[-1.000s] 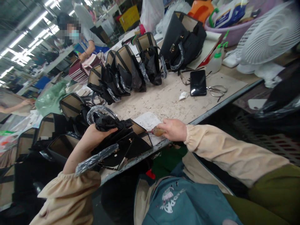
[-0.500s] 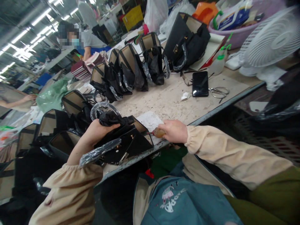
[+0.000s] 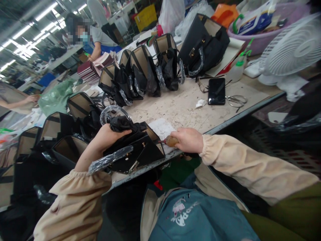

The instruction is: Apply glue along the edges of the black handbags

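Clutches crumpled, matte black fabric [image 3: 120, 124] in the left hand [image 3: 107, 137], above the smooth, angular black bag [image 3: 144, 150] lying at the worktable's [image 3: 173, 113] front edge. Grips a hand tool [image 3: 171, 141] by its bulbous amber handle in the closed right hand [image 3: 189, 140], with the thin shaft pointed at the bag's open rim; cannot tell whether touching. Has crinkly, plastic-wrapped handles [image 3: 110, 160] looping behind and across the left wrist. Wears gathered beige sleeves [image 3: 250, 162]. Has a glossy rectangular phone [image 3: 216, 91] farther back, beside round-looped metal scissors [image 3: 236, 101]
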A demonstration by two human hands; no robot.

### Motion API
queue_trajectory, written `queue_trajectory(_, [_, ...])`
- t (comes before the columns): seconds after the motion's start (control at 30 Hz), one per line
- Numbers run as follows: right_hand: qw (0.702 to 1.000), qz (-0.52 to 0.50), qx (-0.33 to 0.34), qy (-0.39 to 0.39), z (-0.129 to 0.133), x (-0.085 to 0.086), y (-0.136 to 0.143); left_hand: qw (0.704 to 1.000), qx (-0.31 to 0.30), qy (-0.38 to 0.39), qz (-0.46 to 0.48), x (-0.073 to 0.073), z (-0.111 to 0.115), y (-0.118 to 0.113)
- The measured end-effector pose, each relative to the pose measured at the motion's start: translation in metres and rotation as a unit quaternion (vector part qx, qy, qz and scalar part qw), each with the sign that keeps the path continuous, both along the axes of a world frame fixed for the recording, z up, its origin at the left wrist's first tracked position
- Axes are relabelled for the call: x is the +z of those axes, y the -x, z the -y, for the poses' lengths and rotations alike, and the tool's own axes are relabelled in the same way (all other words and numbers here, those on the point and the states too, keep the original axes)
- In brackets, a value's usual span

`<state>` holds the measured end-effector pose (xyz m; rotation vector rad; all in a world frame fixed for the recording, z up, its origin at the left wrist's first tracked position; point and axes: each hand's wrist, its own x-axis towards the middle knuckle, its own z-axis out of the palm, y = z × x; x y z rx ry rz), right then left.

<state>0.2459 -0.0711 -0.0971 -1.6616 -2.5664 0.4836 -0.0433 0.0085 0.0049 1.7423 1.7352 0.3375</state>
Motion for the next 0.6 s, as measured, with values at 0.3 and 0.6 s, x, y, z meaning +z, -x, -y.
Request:
queue_trajectory(0.3, [1.0, -0.004, -0.015, 0.006, -0.001, -0.006, -0.001, 1.0, -0.006, -0.019, 0.002, 0.001, 0.002, -0.004])
queue_trajectory(0.6, [1.0, -0.01, -0.006, -0.006, 0.012, -0.001, -0.001, 1.0, -0.024, -0.016, 0.008, 0.002, 0.003, -0.003])
